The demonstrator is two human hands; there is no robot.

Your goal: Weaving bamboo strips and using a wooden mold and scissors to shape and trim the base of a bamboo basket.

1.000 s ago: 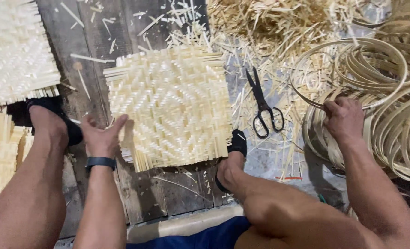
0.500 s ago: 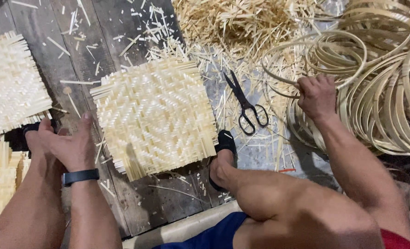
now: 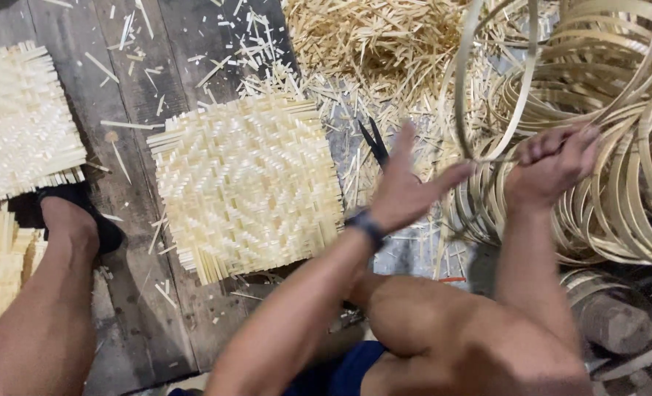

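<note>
Overhead: right hand clenched around a thin bamboo hoop, lifted clear of the coiled stack; left hand spread open alongside, ready to steady; woven mat flat on plank floor.

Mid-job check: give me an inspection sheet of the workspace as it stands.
Surface: dark wooden plank floor, littered with offcuts.
Job's things: bamboo hoop lifted from the pile of hoops; square woven mat lies flat, strip ends untrimmed.
Clutter: heap of bamboo trimmings; black scissors, partly hidden by the left hand; more woven mats on the left.
Grippers: right hand closed around the hoop; left hand open, empty, raised beside it.
Cables: nothing seen.
Surroundings: the person's legs; black sandal on one foot.
</note>
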